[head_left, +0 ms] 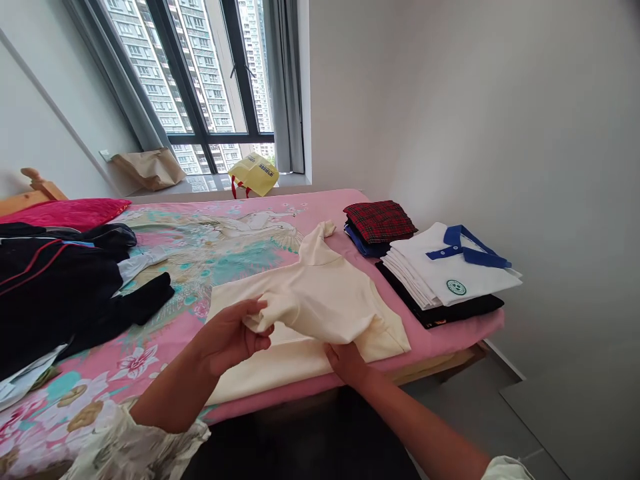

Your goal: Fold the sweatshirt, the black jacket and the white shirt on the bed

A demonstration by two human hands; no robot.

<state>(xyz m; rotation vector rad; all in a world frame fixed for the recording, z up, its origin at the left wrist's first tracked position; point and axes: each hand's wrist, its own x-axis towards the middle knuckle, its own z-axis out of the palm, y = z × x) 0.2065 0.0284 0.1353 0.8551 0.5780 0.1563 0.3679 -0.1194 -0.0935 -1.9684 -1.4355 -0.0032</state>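
A cream sweater [320,300] lies spread on the pink floral bed [165,267], partly folded over itself. My left hand [233,337] is closed on a bunched fold of the sweater at its near left side. The fingers of my right hand [347,363] are tucked under the sweater's lower fold near the bed's front edge, gripping the cloth. One sleeve points toward the far end of the bed.
Folded clothes are stacked at the bed's right edge: white polo shirts with a blue collar [450,270] on a black garment, and a red plaid piece [380,221]. Dark clothes [65,287] are heaped on the left. A yellow bag [254,175] and a brown paper bag [149,168] sit on the windowsill.
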